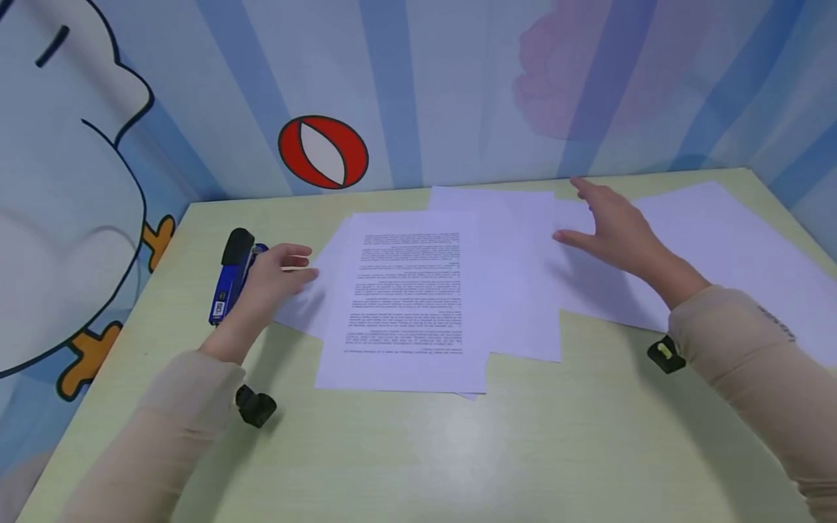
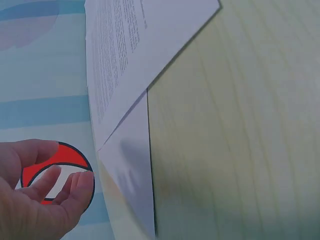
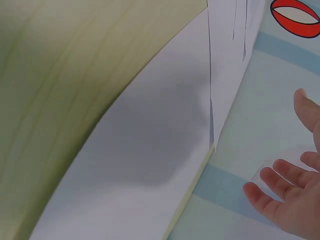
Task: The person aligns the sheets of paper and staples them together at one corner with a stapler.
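A printed sheet of paper [image 1: 405,305] lies on top at the middle of the table, its text upside down to the head view. Beneath and around it are blank sheets [image 1: 519,290], overlapping toward the right. My left hand [image 1: 277,272] hovers by the left edge of the papers with loosely bent fingers, holding nothing. Just behind that hand, a blue and black stapler [image 1: 230,280] rests on the table, partly covered by it. Over the right-hand sheets [image 1: 706,254] my right hand [image 1: 615,229] is raised, fingers spread and thumb apart, its shadow falling on the paper.
The pale wooden table [image 1: 418,450] meets a striped blue wall along its back edge. A red and white ball [image 1: 323,152] is pictured on that wall. Small black devices [image 1: 256,407] sit at both wrists below the beige sleeves.
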The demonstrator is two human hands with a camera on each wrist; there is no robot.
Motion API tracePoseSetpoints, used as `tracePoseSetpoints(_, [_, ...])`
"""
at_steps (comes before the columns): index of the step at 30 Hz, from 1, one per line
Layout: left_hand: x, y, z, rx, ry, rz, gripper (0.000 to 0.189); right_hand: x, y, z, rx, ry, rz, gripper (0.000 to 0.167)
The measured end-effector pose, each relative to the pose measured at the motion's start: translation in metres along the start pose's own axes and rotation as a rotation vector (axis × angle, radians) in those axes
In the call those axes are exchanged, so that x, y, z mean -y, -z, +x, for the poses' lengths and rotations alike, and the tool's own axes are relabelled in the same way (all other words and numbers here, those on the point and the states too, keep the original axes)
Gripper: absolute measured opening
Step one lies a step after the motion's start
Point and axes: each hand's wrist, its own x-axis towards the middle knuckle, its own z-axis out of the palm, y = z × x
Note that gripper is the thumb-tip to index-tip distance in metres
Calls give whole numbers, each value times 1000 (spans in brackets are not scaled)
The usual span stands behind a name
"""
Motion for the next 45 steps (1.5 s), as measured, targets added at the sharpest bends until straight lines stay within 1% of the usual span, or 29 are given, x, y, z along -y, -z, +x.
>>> tracePoseSetpoints(3, [-1,-8,5,1,34,-12,49,4,-7,8,18,-25,46,81])
tracePoseSetpoints(7, [-5,-17,9,4,51,-5,52,8,-16,20,29,-73,117,74])
tracePoseSetpoints(11, [-11,-24,11,1,50,27,53,14,-26,32,4,-131,216,70])
tracePoseSetpoints(15, [-14,-30,14,9,57,44,53,23,-34,43,-18,-215,315,68])
tracePoseSetpoints(20, [-17,-37,15,8,71,71,55,35,-42,53,-26,-313,360,66])
tracePoseSetpoints(24, [-26,-44,13,-36,111,116,56,43,-49,62,-38,-349,382,69])
tracePoseSetpoints(27, [-30,-48,14,-53,118,139,61,47,-56,70,-40,-373,418,71])
tracePoseSetpoints(31, [-27,-50,19,-43,103,149,66,56,-68,80,-24,-435,489,69])
tracePoseSetpoints(34, [-24,-52,22,-51,107,169,67,64,-75,86,-15,-466,526,67])
tracePoseSetpoints(37, [-23,-54,24,-80,87,199,70,69,-79,89,-18,-474,518,67])
tracePoseSetpoints(40, [-22,-58,24,-100,63,214,74,73,-82,91,-16,-491,471,69])
tracePoseSetpoints(42, [-22,-61,23,-103,57,214,77,75,-85,92,-25,-503,434,70])
tracePoseSetpoints(45, [-22,-63,23,-96,63,215,77,77,-89,92,-43,-516,422,71])
